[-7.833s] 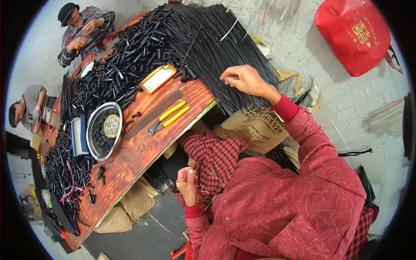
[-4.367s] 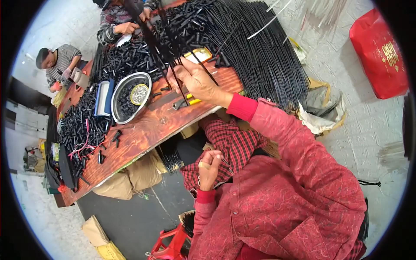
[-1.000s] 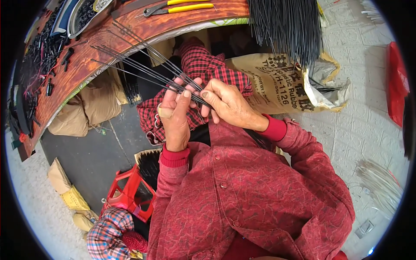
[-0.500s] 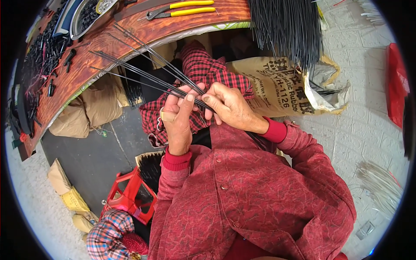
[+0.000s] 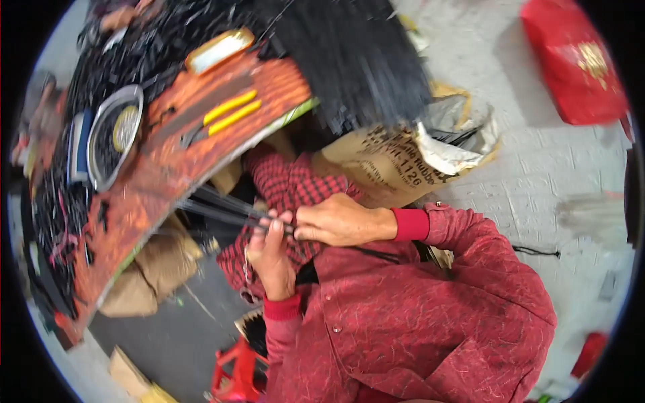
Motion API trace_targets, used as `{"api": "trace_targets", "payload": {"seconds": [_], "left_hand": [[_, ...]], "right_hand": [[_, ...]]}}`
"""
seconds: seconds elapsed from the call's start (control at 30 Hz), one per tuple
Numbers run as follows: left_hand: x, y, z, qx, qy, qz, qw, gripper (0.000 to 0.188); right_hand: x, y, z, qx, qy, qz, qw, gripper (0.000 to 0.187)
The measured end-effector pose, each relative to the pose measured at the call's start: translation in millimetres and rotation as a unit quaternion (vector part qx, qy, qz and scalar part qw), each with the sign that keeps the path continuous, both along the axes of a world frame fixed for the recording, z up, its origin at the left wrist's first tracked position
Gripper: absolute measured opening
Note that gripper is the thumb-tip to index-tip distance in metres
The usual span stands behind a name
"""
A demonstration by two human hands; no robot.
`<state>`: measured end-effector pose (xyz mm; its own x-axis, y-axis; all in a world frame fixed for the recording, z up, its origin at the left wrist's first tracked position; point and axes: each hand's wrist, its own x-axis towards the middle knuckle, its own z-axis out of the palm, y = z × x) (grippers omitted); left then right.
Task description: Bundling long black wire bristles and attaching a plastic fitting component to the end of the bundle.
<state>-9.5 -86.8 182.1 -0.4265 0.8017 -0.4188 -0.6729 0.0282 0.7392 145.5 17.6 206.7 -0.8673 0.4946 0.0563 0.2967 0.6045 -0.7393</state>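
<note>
Both my hands are in front of my jacket at the middle of the view, gripping a small bunch of thin black cords [image 5: 232, 213]. The fingers of my left hand [image 5: 272, 258] are closed round the bunch, thumb up. Just right of it, my right hand [image 5: 346, 220] pinches the same cords close to my left fingertips. The cords' loose ends fan out to the left toward the table edge and are smeared by motion. More dark cord [image 5: 376, 254] shows below my right wrist, and a cord end [image 5: 537, 251] sticks out beyond my right sleeve.
A wooden table [image 5: 127, 221] curves along the left, holding yellow-handled pliers [image 5: 232, 113], an oval metal tray [image 5: 101, 171] and black pieces. A thick bundle of black cords [image 5: 349, 60] hangs over its far end. Nearby are a brown sack [image 5: 369, 168], a red bag [image 5: 564, 60] and a red stool [image 5: 235, 366].
My view has turned and lifted, bringing more of the table and the red bag into sight. My hands now appear lower in the picture, still on the cords.
</note>
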Motion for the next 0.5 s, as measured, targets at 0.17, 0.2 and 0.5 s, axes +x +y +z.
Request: {"api": "trace_targets", "payload": {"seconds": [0.17, 0.2, 0.5], "left_hand": [[-5, -9, -7, 0.007, -0.019, -0.028, 0.999, 0.029], [-6, -10, -8, 0.007, -0.02, -0.028, 0.999, 0.029], [0, -6, -2, -0.005, -0.017, -0.039, 0.999, 0.029]], "right_hand": [[26, 73, 46, 0.149, 0.041, -0.033, 0.987, 0.031], [30, 94, 57, 0.11, 0.084, -0.09, 0.986, 0.027], [19, 283, 88, 0.221, -0.035, -0.387, 0.895, 0.043]]}}
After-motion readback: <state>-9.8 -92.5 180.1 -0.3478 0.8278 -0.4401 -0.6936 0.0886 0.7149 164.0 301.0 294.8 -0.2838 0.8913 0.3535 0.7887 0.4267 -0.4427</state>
